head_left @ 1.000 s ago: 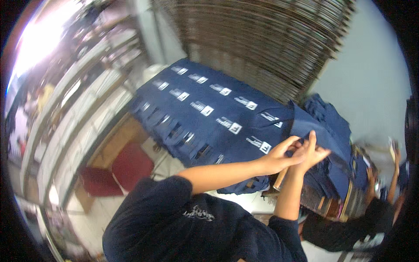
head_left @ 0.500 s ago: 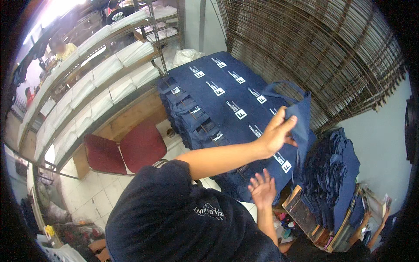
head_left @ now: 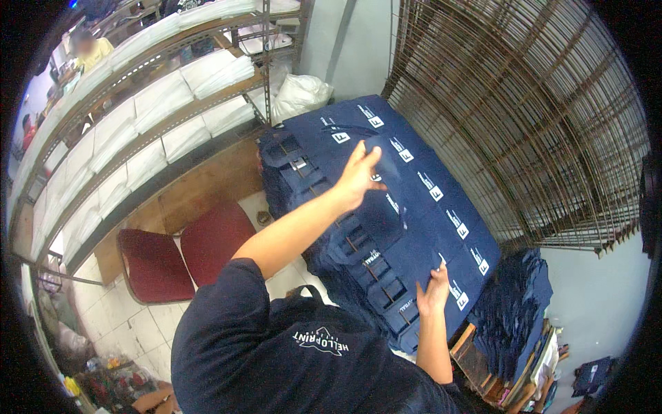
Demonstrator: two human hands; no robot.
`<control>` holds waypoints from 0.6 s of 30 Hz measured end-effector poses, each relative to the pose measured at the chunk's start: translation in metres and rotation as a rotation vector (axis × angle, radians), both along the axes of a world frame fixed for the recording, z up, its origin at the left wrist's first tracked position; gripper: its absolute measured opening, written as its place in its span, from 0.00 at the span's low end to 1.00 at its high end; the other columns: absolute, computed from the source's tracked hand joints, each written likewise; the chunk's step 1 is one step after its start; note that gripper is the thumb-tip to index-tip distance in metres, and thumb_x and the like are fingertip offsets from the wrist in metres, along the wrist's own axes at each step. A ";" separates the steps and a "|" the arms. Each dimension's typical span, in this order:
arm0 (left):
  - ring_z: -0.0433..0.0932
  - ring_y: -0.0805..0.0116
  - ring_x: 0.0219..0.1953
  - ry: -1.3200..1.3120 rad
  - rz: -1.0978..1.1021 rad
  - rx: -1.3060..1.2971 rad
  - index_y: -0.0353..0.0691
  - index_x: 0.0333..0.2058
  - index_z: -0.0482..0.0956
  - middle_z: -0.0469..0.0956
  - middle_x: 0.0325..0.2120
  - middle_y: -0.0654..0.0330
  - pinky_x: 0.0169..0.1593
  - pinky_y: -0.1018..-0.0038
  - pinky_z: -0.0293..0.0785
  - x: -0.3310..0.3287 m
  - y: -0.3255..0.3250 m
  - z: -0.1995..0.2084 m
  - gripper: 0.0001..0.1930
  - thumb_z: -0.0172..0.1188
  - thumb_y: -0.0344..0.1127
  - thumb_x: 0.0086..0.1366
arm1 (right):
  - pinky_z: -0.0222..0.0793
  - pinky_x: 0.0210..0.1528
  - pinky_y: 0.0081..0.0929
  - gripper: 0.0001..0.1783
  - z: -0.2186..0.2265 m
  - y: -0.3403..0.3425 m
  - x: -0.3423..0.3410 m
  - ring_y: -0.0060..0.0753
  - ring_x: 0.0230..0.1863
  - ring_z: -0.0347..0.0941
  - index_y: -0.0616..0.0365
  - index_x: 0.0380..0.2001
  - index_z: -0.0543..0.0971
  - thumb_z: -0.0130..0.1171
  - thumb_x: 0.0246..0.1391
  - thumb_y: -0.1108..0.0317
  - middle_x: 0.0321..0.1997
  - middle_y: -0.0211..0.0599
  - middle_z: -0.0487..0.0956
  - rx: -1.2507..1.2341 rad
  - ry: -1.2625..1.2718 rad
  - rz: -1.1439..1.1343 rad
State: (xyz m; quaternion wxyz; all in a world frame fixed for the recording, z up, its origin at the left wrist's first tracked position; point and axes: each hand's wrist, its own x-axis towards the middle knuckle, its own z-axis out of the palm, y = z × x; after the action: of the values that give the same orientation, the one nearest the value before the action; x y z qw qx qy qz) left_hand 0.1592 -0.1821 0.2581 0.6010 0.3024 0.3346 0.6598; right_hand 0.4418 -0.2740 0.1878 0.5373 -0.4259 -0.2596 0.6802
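A blurred navy fabric piece (head_left: 383,222) is over the left part of the pile of printed navy fabric (head_left: 452,200). My left hand (head_left: 357,176) is at it, half open; I cannot tell whether it grips. My right hand (head_left: 433,291), fingers loosely curled, is at the pile's near part, its hold unclear. Right of the pile is a wire rack (head_left: 524,124); left, a red chair (head_left: 217,243).
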 end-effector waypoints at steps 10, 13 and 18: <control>0.72 0.64 0.43 -0.033 0.177 0.110 0.46 0.45 0.64 0.71 0.43 0.63 0.45 0.60 0.70 -0.190 0.093 0.005 0.13 0.45 0.42 0.65 | 0.67 0.21 0.20 0.44 0.015 0.106 -0.170 0.22 0.33 0.65 0.44 0.64 0.40 0.51 0.50 0.77 0.33 0.27 0.65 0.187 -0.242 0.111; 0.72 0.64 0.44 -0.091 0.331 0.136 0.43 0.49 0.62 0.71 0.44 0.59 0.46 0.61 0.68 -0.225 0.090 0.001 0.15 0.47 0.39 0.65 | 0.68 0.18 0.17 0.45 -0.003 0.119 -0.211 0.20 0.28 0.64 0.43 0.64 0.39 0.51 0.50 0.80 0.30 0.29 0.65 0.165 -0.252 0.113; 0.69 0.65 0.42 0.147 0.404 -0.138 0.43 0.57 0.53 0.66 0.49 0.57 0.39 0.67 0.68 -0.288 0.084 -0.092 0.28 0.51 0.46 0.62 | 0.71 0.20 0.20 0.45 -0.064 0.133 -0.271 0.21 0.25 0.65 0.44 0.63 0.36 0.50 0.50 0.81 0.30 0.33 0.66 0.066 -0.273 0.152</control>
State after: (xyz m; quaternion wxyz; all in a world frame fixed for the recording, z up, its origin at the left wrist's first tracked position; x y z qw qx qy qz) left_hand -0.1288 -0.0976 0.1665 0.4500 0.2344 0.4755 0.7186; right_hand 0.1705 -0.1409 0.1237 0.4577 -0.4755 -0.3841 0.6457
